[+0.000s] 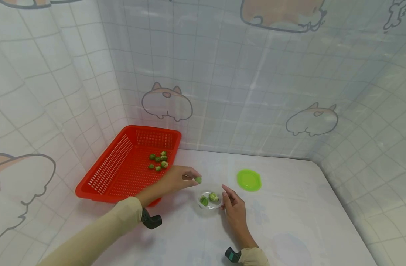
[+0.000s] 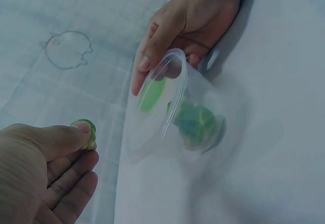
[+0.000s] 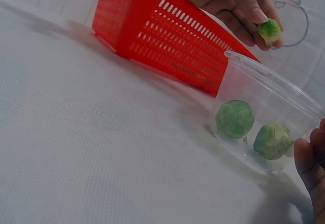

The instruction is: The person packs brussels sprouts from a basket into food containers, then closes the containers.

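Observation:
My left hand [image 1: 177, 180] pinches a small green Brussels sprout [image 3: 269, 31] between thumb and fingertips, above and to the left of a clear plastic tub [image 3: 264, 76]. The tub stands uncovered on the white tabletop. Two Brussels sprouts lie at its bottom, one greener [image 3: 235, 119] and one paler [image 3: 272, 141]. On the tub's right side, my right hand [image 1: 235, 210] holds it by the rim with thumb and fingers. In the left wrist view, the thumb of that hand lies at the rim.
A red slotted plastic basket [image 1: 128, 171] stands at the left, with several Brussels sprouts [image 1: 157, 159] toward its right side. Behind the tub to the right lies a bright green lid [image 1: 249, 180]. A patterned curtain [image 1: 222, 92] surrounds the table's back and sides.

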The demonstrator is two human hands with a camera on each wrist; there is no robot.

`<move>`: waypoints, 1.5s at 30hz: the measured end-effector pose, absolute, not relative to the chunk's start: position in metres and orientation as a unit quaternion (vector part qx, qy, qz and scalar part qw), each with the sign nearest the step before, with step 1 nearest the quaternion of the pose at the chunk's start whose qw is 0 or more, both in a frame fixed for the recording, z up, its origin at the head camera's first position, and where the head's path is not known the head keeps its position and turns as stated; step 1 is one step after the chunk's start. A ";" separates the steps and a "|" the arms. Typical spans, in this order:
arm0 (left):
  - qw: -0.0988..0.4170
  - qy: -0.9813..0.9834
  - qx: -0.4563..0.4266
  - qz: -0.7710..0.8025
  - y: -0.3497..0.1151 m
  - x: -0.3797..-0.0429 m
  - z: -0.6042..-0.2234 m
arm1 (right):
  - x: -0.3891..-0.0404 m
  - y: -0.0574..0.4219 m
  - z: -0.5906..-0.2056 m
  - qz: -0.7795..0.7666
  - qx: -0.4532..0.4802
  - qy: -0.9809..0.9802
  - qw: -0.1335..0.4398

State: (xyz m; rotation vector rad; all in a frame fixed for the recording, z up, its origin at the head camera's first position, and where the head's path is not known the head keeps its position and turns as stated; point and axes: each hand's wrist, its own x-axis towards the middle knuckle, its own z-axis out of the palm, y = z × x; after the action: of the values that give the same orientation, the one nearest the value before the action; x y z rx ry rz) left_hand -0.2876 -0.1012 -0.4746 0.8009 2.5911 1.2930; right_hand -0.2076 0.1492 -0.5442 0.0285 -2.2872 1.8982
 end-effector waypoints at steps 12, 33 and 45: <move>0.103 0.860 0.285 0.410 -0.069 -0.282 -0.481 | -0.209 0.149 -0.543 0.635 0.011 -0.768 0.083; 0.113 0.884 0.291 0.347 -0.027 -0.281 -0.501 | -0.208 0.148 -0.539 0.641 0.010 -0.763 0.082; 0.098 0.905 0.294 0.292 -0.020 -0.275 -0.500 | -0.209 0.151 -0.541 0.644 0.015 -0.760 0.084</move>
State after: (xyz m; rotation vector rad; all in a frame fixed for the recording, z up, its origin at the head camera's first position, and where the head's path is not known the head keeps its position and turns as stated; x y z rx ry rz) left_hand -0.2753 -0.0197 -0.5001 0.8688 2.6774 0.8637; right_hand -0.2087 0.1510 -0.5411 0.0439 -2.2690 1.9207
